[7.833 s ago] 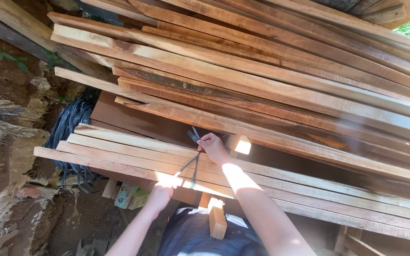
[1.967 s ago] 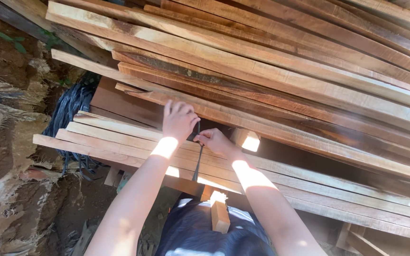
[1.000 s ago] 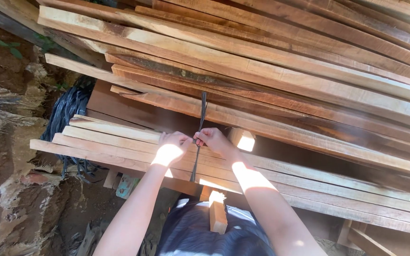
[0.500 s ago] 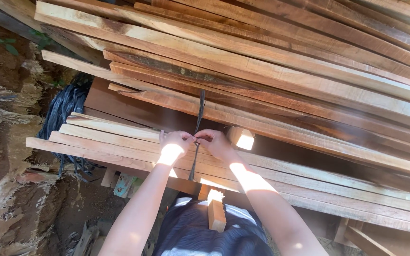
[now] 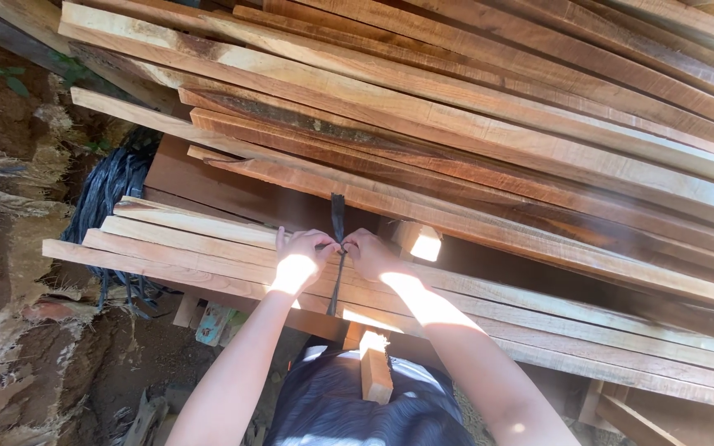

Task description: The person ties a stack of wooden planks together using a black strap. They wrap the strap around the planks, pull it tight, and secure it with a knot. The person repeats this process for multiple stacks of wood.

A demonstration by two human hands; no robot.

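A thin black strap [image 5: 338, 225] runs across a low bundle of pale wooden planks [image 5: 192, 239] in front of me. My left hand [image 5: 301, 258] and my right hand [image 5: 367, 251] meet on top of the bundle, both pinching the strap where its ends cross. One end stands up above my fingers and the other hangs down over the front edge of the planks. Sunlight falls on both wrists.
A tall stack of long reddish planks [image 5: 473, 107] slopes above and behind the bundle. A heap of black strapping [image 5: 109, 194] lies at the left by an earth and stone bank [image 5: 10, 206]. A small wood block [image 5: 375, 376] stands near my lap.
Earlier my left hand was below the bundle and then up on the planks; now both hands are together at the strap. The strap's upper end stands a little shorter than half a second ago.
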